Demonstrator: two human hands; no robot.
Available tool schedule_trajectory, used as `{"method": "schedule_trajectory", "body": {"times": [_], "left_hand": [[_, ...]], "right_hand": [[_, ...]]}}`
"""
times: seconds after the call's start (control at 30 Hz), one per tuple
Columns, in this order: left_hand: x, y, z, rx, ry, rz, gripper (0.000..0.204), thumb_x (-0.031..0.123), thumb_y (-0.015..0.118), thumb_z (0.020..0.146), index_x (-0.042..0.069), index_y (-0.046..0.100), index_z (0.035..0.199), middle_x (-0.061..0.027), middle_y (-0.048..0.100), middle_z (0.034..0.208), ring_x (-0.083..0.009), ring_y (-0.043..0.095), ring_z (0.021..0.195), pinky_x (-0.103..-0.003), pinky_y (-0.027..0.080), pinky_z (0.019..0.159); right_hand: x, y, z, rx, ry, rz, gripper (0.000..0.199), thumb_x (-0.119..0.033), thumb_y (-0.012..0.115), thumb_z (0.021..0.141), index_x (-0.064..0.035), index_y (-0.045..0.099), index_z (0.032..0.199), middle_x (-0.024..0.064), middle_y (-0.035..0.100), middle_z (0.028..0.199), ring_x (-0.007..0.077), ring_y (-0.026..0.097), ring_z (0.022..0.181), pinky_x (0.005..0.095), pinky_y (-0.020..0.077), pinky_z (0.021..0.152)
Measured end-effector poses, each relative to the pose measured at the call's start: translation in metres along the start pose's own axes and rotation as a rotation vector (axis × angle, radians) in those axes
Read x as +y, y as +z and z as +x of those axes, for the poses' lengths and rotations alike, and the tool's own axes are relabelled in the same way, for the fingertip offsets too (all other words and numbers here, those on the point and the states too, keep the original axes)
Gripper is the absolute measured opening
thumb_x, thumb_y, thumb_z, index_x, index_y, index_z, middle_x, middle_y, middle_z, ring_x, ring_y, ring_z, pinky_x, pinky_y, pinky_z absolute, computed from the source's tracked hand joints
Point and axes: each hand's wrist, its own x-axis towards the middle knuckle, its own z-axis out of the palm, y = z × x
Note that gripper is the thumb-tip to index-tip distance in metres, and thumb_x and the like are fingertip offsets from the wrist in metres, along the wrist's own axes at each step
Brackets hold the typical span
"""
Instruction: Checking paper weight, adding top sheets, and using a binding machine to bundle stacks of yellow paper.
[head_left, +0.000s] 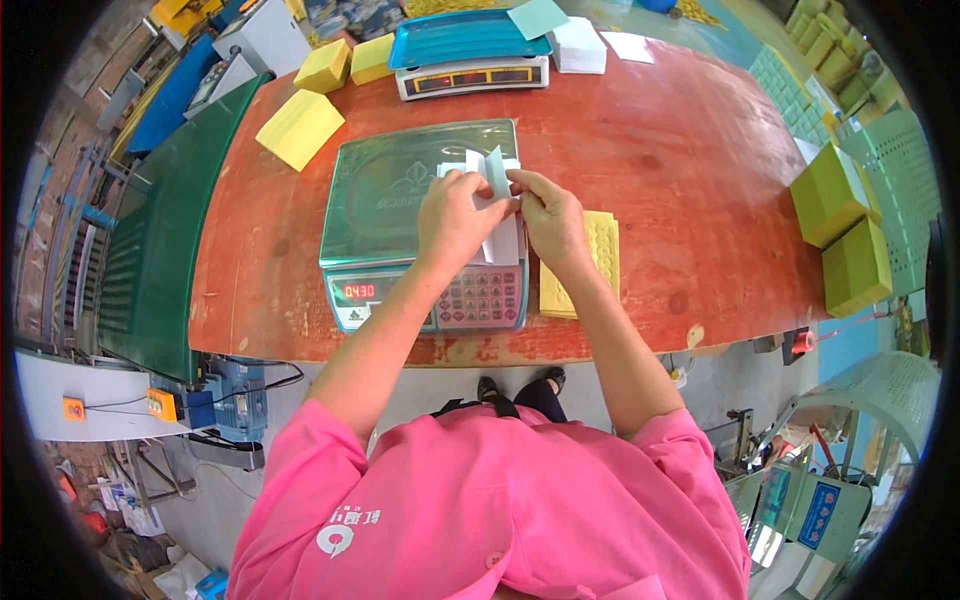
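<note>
A digital weighing scale (370,230) with a glossy green plate lies on the red table. Over the right edge of its plate my two hands meet at a few pale paper slips (499,172), one standing up folded or bent. My left hand (455,225) is closed with thumb and fingers on these slips. At their right side, my right hand (556,228) pinches the edge of the slips between thumb and forefinger. White paper (503,245) hangs below the fingers, over the scale's edge. A yellow stack with round embossed shapes (603,245) lies partly under my right forearm.
Another scale with a blue tray (470,40) stands at the table's far side, beside a white paper stack (578,48). Yellow blocks lie at the far left (300,130) and right edge (856,270). A green conveyor belt (185,220) runs along the left.
</note>
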Motion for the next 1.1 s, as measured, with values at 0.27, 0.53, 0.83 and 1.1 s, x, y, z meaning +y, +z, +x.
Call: {"method": "schedule_trajectory", "body": {"times": [0.27,0.53,0.83,1.1], "left_hand": [[-0.002,0.001,0.002,-0.032,-0.095,-0.132,0.034,0.034,0.08,0.071,0.004,0.066,0.078,-0.0108,0.063,0.088,-0.0306,0.059,0.088,-0.04,0.048,0.076],[0.0,0.002,0.002,-0.03,-0.104,-0.11,0.033,0.034,0.077,0.074,0.004,0.065,0.079,-0.012,0.062,0.086,-0.0302,0.059,0.087,-0.04,0.047,0.076],[-0.002,-0.001,0.001,-0.048,-0.132,-0.189,0.033,0.034,0.078,0.075,0.004,0.065,0.08,-0.01,0.063,0.086,-0.0306,0.058,0.088,-0.04,0.047,0.076],[-0.005,0.002,-0.003,-0.043,-0.126,-0.182,0.023,0.025,0.077,0.077,0.004,0.068,0.081,-0.0081,0.062,0.084,-0.0224,0.057,0.078,-0.035,0.045,0.071]], "right_hand": [[0.009,-0.001,0.001,-0.015,-0.005,0.065,0.035,0.002,0.048,0.089,-0.003,0.065,0.118,0.0139,0.069,0.097,0.0192,0.065,0.085,0.031,0.0522,0.077],[0.008,-0.002,0.001,-0.063,0.012,0.126,0.04,0.006,0.043,0.087,-0.0031,0.064,0.12,0.0108,0.067,0.1,0.0159,0.063,0.082,0.0294,0.0524,0.072],[-0.002,-0.005,-0.003,-0.09,0.094,0.152,0.042,0.006,0.043,0.087,-0.0023,0.062,0.123,0.0111,0.067,0.102,0.0157,0.062,0.08,0.0293,0.0523,0.073],[0.006,-0.007,-0.003,0.163,-0.166,-0.156,0.034,0.001,0.051,0.085,-0.0048,0.065,0.116,0.0147,0.067,0.1,0.0267,0.065,0.089,0.036,0.052,0.078]]}}
